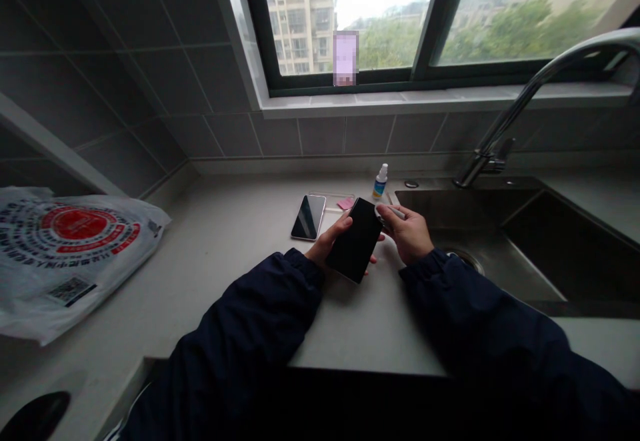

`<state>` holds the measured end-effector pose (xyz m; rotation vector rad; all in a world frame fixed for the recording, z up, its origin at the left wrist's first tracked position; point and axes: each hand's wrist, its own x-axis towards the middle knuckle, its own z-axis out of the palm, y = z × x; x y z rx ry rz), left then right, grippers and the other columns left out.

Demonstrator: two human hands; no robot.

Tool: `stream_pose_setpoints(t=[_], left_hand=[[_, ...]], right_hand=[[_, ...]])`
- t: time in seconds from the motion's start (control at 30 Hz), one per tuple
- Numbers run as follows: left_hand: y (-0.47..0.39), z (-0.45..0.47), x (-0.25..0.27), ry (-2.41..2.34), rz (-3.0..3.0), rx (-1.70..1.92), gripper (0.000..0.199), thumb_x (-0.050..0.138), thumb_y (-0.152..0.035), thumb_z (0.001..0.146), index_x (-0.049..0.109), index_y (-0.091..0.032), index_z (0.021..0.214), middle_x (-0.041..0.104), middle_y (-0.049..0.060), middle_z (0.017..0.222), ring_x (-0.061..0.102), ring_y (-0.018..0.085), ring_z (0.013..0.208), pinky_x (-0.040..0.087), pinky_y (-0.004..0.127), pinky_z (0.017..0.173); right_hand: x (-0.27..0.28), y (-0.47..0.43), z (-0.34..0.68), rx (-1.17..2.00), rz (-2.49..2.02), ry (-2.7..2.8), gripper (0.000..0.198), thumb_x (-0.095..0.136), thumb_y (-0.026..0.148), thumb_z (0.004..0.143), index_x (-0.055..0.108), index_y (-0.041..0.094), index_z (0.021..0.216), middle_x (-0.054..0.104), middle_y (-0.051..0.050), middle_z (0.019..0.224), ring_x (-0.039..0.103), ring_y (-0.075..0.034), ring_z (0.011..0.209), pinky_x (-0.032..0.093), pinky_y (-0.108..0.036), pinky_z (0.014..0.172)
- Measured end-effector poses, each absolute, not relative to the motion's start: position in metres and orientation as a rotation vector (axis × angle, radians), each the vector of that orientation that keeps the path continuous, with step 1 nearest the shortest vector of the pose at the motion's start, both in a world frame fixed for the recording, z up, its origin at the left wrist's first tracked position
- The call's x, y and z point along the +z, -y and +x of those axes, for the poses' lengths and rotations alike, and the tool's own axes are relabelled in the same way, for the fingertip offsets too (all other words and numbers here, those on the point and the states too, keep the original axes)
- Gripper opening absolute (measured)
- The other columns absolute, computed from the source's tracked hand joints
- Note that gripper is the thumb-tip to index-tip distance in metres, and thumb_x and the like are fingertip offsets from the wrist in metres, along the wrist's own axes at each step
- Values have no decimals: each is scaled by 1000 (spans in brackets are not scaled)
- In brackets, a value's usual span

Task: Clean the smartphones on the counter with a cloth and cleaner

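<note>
My left hand (323, 248) is wrapped round a black smartphone (355, 241), its thumb on the left edge and fingertips showing past the right edge. The phone is tilted, dark screen towards me, above the counter. My right hand (410, 233) is closed on a slim pale grey pen-like tool (395, 212), whose rounded end lies at the phone's upper right corner; its exact kind is unclear. Left of the held phone, a second smartphone (309, 217) lies flat. Behind my hands are a pink cloth (346, 203) and a small white spray bottle (381, 182) with a blue and yellow label, upright.
A steel sink (520, 268) with a curved chrome tap (515, 111) is on the right. On the left lies a white plastic bag (80, 254) with red print. A dark rounded object (37, 418) sits at the lower left. Behind the counter (235, 228) is a window.
</note>
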<state>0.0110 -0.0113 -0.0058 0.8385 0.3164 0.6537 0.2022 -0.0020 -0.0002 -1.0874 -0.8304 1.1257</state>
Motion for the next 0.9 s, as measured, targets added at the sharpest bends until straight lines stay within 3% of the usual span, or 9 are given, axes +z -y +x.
stream_pose_setpoints(t=[0.3, 0.5, 0.77, 0.9], left_hand=[[13, 13, 0, -427, 762, 845, 76, 63, -45, 90, 31, -25, 156, 71, 20, 124, 77, 36, 88, 63, 45, 64], [8, 13, -5, -399, 684, 749, 64, 43, -53, 97, 51, -11, 145, 69, 23, 127, 76, 34, 86, 63, 45, 65], [9, 14, -5, -364, 706, 742, 66, 37, -56, 99, 54, -10, 144, 71, 22, 121, 76, 35, 82, 63, 46, 62], [8, 14, 0, -423, 671, 782, 67, 31, -55, 101, 55, -8, 142, 74, 23, 114, 76, 32, 77, 63, 44, 62]], right_hand=[[-5, -2, 206, 1215, -1139, 708, 27, 88, 40, 69, 74, 23, 85, 76, -2, 85, 71, -17, 79, 58, -28, 66], [-7, -4, 204, 1152, -1146, 688, 18, 79, 34, 76, 76, 27, 92, 78, -1, 100, 70, -19, 97, 57, -29, 71], [-1, 3, 197, 1270, -1012, 842, 41, 77, 54, 78, 78, 22, 104, 77, -5, 108, 69, -21, 97, 57, -27, 69], [-8, 3, 197, 1247, -1089, 1025, 57, 65, 64, 86, 70, 26, 129, 70, -4, 132, 64, -26, 122, 58, -37, 91]])
